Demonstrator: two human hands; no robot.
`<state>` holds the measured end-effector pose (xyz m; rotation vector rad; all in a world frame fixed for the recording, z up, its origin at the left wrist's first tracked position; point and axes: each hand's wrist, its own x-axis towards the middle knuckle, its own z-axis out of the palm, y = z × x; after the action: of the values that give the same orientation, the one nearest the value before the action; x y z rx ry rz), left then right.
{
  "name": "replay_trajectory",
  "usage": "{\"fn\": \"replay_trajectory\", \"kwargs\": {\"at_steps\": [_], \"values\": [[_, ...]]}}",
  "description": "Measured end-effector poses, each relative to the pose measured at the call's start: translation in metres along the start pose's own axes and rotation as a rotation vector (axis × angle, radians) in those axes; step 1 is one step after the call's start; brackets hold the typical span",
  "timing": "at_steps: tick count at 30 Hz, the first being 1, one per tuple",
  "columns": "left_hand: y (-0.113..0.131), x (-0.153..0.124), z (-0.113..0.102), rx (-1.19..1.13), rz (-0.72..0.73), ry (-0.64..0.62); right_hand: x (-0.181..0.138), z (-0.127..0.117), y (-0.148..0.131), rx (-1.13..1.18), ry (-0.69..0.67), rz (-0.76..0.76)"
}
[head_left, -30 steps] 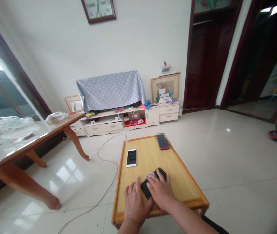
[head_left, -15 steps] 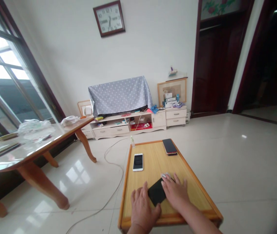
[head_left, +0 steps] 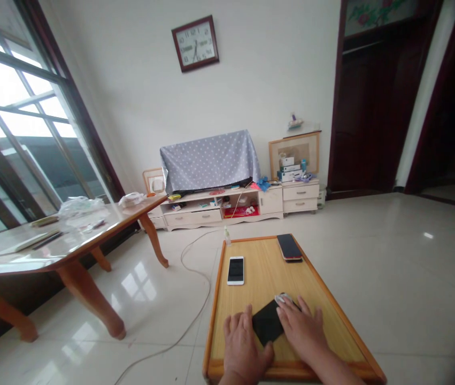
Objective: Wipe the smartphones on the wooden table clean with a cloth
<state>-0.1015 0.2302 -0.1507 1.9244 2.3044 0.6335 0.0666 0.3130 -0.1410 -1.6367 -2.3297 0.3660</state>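
Observation:
A black phone [head_left: 266, 326] lies flat on the low wooden table [head_left: 323, 299] near its front edge. My left hand [head_left: 245, 348] rests on the table at the phone's left end, fingers bent against it. My right hand [head_left: 301, 331] lies over the phone's right end, fingers flat and slightly spread, with a small white object [head_left: 280, 297] at the fingertips. Farther back on the table lie a white phone [head_left: 236, 270] at the left and a dark phone in a red case [head_left: 289, 247] at the far right corner.
A small bottle [head_left: 226, 236] stands at the table's far left corner. A white cable [head_left: 187, 299] trails over the glossy tiled floor. A glass-topped wooden table [head_left: 62, 251] stands at left, a white cabinet [head_left: 219, 206] with a covered screen against the wall, dark doors at right.
The view has tilted up and shifted, so the table sits lower right in frame. Both hands stay on the black phone, which has turned slightly to show more of its flat face.

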Motion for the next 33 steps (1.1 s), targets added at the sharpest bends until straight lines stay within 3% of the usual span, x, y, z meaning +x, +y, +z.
{"fn": "replay_trajectory", "kwargs": {"at_steps": [3, 8, 15, 17, 22, 29, 33], "values": [[0.0, 0.0, -0.001, 0.009, -0.005, -0.008, -0.004, 0.007, -0.003, -0.011, 0.01, -0.026], [-0.001, 0.0, -0.001, 0.026, -0.006, -0.018, -0.029, 0.02, -0.024, 0.064, -0.071, -0.279], [0.004, -0.001, -0.006, 0.018, -0.014, -0.022, -0.009, 0.001, 0.005, -0.022, 0.036, 0.005], [0.004, -0.001, -0.007, 0.025, -0.018, -0.03, -0.014, 0.001, 0.0, -0.005, 0.017, -0.018], [0.005, 0.0, -0.007, 0.055, -0.019, -0.037, -0.038, 0.006, -0.024, 0.1, -0.133, -0.259], [0.007, 0.0, -0.01, 0.057, 0.003, -0.007, -0.018, -0.009, 0.006, -0.007, -0.025, -0.003], [0.005, 0.001, -0.01, 0.058, 0.01, -0.026, -0.033, -0.006, -0.008, 0.045, -0.093, -0.133]]}}
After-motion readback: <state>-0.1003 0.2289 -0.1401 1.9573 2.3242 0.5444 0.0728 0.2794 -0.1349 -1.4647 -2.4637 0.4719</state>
